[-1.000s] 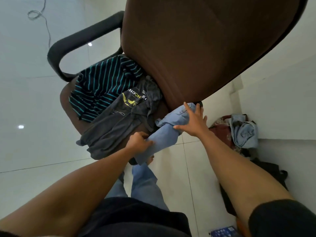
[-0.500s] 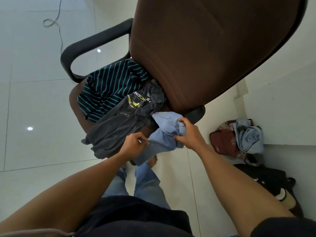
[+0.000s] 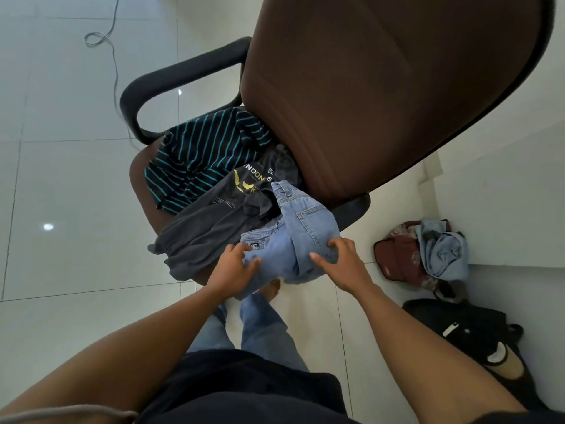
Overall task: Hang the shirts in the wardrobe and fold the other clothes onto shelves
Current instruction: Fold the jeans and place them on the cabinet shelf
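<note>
A bundled pair of light blue denim jeans (image 3: 302, 237) is held at the near edge of the brown padded office chair's (image 3: 382, 102) seat, just beside the nearer black armrest (image 3: 351, 209). The left hand (image 3: 237, 264) is clamped on one end of the bundle and the right hand (image 3: 342, 261) is curled round the other, below the back pocket; the hands are apart, with the denim between them. Whether the bundle rests on the seat or hangs clear of it cannot be told. The denim is judged thick, fairly heavy and limp, not slippery; it is best taken at the waistband and the fold, so that the legs do not drop open. Compared with half a second earlier, the jeans are turned so that waistband and pocket face up, and the right hand is placed lower.
</note>
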### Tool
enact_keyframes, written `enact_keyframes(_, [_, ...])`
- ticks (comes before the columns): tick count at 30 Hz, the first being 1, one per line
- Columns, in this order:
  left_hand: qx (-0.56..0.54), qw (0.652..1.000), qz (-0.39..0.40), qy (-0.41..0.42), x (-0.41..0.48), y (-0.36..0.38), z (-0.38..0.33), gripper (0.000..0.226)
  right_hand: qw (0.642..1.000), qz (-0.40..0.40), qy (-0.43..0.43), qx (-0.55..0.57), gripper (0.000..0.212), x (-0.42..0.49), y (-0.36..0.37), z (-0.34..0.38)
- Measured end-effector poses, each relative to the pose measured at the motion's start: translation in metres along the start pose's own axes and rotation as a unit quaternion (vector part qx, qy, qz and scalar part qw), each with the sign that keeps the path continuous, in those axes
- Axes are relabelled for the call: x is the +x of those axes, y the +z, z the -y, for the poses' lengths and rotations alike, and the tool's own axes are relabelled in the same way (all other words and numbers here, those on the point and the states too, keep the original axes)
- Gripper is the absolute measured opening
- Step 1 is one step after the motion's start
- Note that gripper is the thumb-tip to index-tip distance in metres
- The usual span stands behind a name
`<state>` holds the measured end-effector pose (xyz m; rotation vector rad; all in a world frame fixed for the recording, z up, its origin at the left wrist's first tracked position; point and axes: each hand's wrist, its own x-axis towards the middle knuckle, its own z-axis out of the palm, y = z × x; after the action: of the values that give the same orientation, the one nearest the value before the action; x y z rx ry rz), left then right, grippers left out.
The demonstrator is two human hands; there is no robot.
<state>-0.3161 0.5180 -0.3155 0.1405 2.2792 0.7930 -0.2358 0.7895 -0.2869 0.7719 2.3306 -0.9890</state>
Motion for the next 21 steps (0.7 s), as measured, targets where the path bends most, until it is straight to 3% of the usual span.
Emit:
enact_keyframes(6, [-0.041, 0.991, 0.003, -0.124, 0.025, 0.007, -0.004, 0.048, 0.993, -0.083, 0.003, -0.081, 0.056, 0.016, 0.005, 0.015])
enact_keyframes(11, [-0.185, 0.961, 0.048, -0.201, 0.042, 0.004, -0.010, 0.055, 0.970, -0.131, -0.072, -0.190, 0.068, 0.032, 0.019, 0.046])
enact_keyframes(13, [-0.213, 0.950, 0.059, -0.219, 0.046, -0.002, -0.009, 0.061, 0.958, -0.130, -0.110, -0.231, 0.068, 0.036, 0.028, 0.056])
enact_keyframes(16, [-0.235, 0.949, 0.017, -0.209, 0.047, -0.010, -0.009, 0.068, 0.938, -0.123, -0.127, -0.297, 0.066, 0.036, 0.037, 0.066])
enact_keyframes(19, [-0.263, 0.948, -0.028, -0.177, 0.045, -0.016, -0.014, 0.051, 0.942, -0.113, -0.120, -0.291, 0.058, 0.036, 0.035, 0.067])
enact_keyframes(21, [-0.304, 0.935, -0.019, -0.179, 0.045, -0.020, -0.016, 0.037, 0.949, -0.100, -0.132, -0.270, 0.060, 0.036, 0.031, 0.066])
